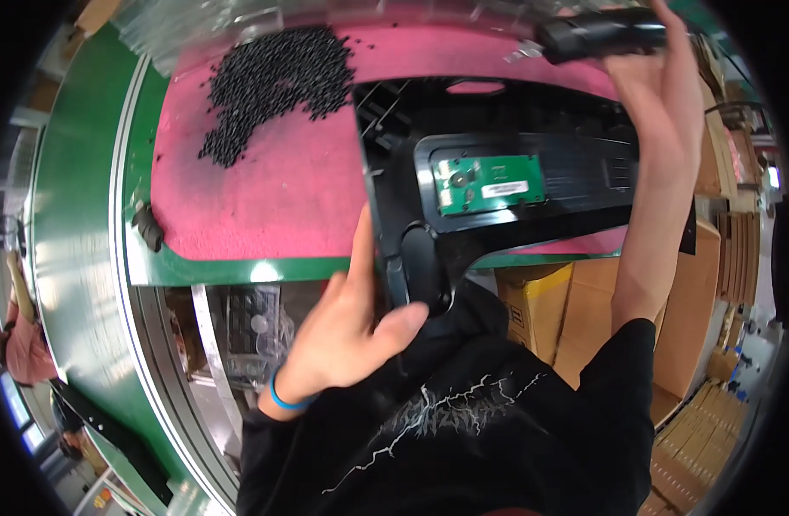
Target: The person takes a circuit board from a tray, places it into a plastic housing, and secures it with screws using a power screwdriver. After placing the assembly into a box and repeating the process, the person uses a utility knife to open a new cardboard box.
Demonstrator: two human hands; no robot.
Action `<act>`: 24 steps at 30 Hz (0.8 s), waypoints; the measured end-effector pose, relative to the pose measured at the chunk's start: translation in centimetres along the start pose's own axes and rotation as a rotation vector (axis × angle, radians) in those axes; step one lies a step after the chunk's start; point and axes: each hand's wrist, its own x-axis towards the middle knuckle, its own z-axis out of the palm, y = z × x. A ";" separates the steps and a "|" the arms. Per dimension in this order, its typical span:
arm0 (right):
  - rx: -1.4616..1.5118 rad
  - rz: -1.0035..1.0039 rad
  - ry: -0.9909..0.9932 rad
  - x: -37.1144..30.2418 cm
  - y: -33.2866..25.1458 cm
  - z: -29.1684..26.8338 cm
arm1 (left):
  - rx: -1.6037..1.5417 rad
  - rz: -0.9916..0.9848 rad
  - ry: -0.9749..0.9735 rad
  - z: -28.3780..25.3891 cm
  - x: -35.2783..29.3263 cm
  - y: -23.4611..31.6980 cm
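Observation:
A large black plastic housing [532,232] lies tilted over the near edge of the pink mat. Screwed into its recess is a green circuit board [519,174] with a white label. My left hand [347,322] grips the housing's left end, thumb on the near side and fingers along the outer edge, partly hidden. Beyond the housing's far right corner, my right hand [657,90] is wrapped round a black electric screwdriver [584,36], its body lying nearly level and blurred, its tip end pointing left. Small black screws [283,77] form a heap on the mat to the far left.
The pink mat [257,206] covers a green workbench [308,270]. Clear plastic bags [180,30] line the far edge. A dark lump [147,227] sits by the mat's left edge. Cardboard boxes [596,297] stand below at right. Another person [29,353] is far left.

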 end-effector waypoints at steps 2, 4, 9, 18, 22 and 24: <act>-0.136 -0.015 0.280 0.0 0.7 1.3 | -0.579 -0.158 0.068 2.1 -0.8 -0.5; -0.114 0.008 0.224 -1.2 1.0 1.7 | -0.703 -0.155 0.037 2.7 -0.9 -0.4; -0.235 -0.244 -0.015 -5.4 -3.7 1.8 | -1.135 -0.087 0.092 3.9 -4.8 0.1; -1.021 -1.244 0.716 -12.1 -23.8 -16.5 | -1.059 0.638 0.783 0.3 -6.0 0.4; -1.768 -1.159 1.136 -17.7 -25.9 -30.4 | -0.649 0.721 1.283 -6.8 -10.1 0.3; -2.081 -0.790 1.216 -21.9 -25.1 -38.5 | -0.411 0.768 1.548 -8.2 -9.8 1.5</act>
